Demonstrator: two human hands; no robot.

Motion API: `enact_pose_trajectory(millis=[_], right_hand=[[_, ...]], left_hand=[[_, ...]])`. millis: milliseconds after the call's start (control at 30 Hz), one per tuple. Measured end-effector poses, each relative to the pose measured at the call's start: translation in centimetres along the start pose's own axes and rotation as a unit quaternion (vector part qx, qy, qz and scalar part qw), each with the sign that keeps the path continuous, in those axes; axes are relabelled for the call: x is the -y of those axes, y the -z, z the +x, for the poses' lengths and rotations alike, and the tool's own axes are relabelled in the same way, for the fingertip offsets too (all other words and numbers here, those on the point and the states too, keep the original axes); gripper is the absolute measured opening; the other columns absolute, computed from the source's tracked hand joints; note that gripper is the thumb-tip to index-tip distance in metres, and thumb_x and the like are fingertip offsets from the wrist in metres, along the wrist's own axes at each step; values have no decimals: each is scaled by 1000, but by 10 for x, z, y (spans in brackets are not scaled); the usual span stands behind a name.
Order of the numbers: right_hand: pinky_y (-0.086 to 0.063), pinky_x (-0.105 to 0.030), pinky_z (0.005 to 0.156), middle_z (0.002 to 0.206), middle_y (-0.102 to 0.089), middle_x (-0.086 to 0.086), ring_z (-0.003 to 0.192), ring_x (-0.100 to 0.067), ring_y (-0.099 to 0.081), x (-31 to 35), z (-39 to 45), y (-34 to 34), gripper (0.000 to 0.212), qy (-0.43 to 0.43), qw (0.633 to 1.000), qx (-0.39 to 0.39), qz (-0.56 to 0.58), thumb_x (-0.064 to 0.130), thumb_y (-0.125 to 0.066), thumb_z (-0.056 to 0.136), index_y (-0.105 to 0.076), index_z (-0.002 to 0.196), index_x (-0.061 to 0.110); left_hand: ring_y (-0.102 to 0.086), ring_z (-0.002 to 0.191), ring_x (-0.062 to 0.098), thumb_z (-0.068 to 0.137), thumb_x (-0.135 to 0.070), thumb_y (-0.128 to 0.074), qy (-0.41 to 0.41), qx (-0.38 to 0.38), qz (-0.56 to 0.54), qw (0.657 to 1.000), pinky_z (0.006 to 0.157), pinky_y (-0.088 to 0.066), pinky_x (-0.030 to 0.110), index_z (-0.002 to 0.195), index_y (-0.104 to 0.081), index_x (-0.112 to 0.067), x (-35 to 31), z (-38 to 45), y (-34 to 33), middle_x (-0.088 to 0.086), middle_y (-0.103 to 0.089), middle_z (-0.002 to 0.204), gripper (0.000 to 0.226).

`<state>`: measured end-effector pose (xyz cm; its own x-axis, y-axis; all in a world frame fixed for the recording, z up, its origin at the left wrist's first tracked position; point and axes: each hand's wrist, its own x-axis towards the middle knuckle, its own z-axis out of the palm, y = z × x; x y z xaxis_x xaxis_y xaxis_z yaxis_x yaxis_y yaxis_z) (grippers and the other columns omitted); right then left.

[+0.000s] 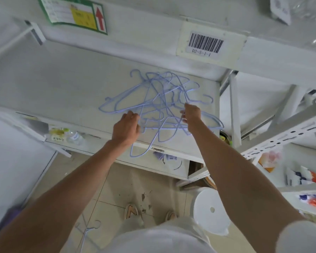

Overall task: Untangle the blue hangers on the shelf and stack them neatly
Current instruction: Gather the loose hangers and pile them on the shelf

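A tangled heap of several thin blue wire hangers (159, 99) lies on the white shelf (66, 84), toward its right front corner. One hanger's lower bar hangs over the shelf's front edge. My left hand (127, 126) is at the near left side of the heap, fingers curled into the wires. My right hand (191, 114) is at the near right side, fingers pinched on a hanger wire. Both arms reach forward from below.
An upper shelf beam with a barcode label (205, 43) hangs over the heap. A white upright post (234, 110) stands right of the shelf. A white stool (211, 210) is on the floor at right, and one more hanger (88, 232) lies on the floor at lower left.
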<state>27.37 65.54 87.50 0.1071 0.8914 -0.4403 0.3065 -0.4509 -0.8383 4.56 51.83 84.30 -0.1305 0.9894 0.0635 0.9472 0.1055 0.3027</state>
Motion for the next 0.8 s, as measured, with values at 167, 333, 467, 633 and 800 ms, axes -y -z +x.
enact_pose_trajectory(millis=[167, 333, 467, 633, 800], right_hand=[[-47, -46, 98, 144, -51, -10, 132, -31, -50, -29, -23, -5, 48, 121, 958, -103, -237, 24, -48, 99, -50, 146, 14], [-41, -47, 110, 157, -43, -11, 143, -32, -40, -40, -56, -37, 52, 415, 789, 49, -450, 30, -48, 102, -47, 150, 10], [-27, -45, 121, 161, -41, -17, 149, -33, -37, -74, -93, -65, 55, 571, 591, 190, -537, 32, -43, 105, -44, 153, 4], [-19, -44, 124, 163, -35, -16, 153, -29, -28, -142, -146, -97, 56, 611, 434, 305, -587, 35, -33, 108, -39, 154, 3], [-37, -39, 111, 147, -50, -11, 138, -27, -45, -203, -219, -115, 52, 622, 291, 394, -610, 36, -21, 107, -52, 138, 8]], left_hand=[[-60, 111, 35, 93, -26, -62, 81, 25, 27, 996, 72, -58, 47, 126, -62, -10, 13, -40, 3, 14, -61, 125, 37], [-56, 125, 33, 98, -39, -57, 168, 40, 36, 984, 91, -55, 50, 137, -57, -11, 14, -104, 4, 9, -53, 146, 48], [-50, 137, 34, 102, -44, -52, 282, 38, 46, 958, 103, -47, 49, 146, -52, -12, 8, -187, 2, 12, -45, 158, 54], [-42, 145, 32, 106, -49, -43, 423, 99, 28, 900, 110, -42, 46, 152, -44, -17, -32, -334, -26, 10, -36, 165, 57], [-35, 150, 29, 107, -52, -36, 580, 153, -5, 800, 117, -36, 44, 155, -38, -20, -82, -493, -45, 6, -29, 169, 58]])
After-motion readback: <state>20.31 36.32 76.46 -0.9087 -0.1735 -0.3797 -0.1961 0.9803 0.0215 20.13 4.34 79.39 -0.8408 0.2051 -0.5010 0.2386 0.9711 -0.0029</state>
